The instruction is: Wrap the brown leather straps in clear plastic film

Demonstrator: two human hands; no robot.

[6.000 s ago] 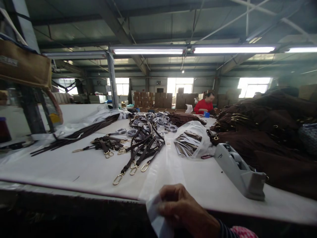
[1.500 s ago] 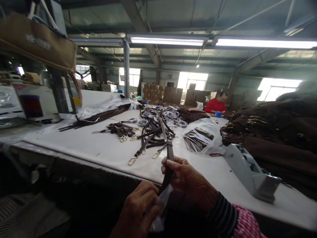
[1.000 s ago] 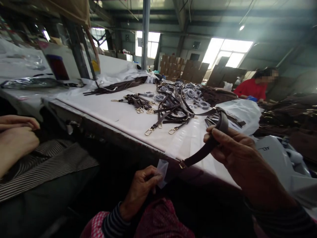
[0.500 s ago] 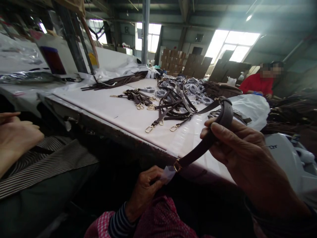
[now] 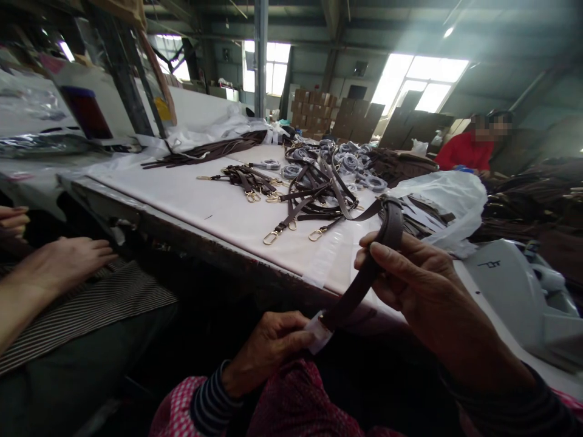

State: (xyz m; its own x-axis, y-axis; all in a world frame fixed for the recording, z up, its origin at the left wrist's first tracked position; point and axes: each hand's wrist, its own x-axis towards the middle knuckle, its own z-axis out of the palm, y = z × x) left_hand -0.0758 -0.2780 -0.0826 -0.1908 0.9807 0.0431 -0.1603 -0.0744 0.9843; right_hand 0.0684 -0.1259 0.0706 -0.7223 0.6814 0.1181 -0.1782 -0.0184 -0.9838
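Between thumb and fingers, my right hand [image 5: 423, 285] grips a dark brown strap [image 5: 353, 297] that loops over at the top. From that loop the strap runs back to the pile on the table. My left hand [image 5: 271, 343], low at the table's front edge, pinches a small piece of translucent white wrap [image 5: 319, 332]. The wrap lies around the strap's lower end and mostly covers the gold metal fitting there. More brown straps with gold clips [image 5: 319, 233] lie in a tangle beyond my hands.
Coils wrapped in plastic [image 5: 348, 162] lie behind the tangle on the white table [image 5: 177, 206]. A clear plastic bag [image 5: 464, 197] and a white machine [image 5: 519, 291] are at right. Another person's hands [image 5: 68, 267] are at left; a person in red [image 5: 469, 152] is farther back.
The white wrap now covers the gold fitting, which showed bare before. My right hand has shifted left and slightly down with the strap. The neighbour's hands at left have moved right.
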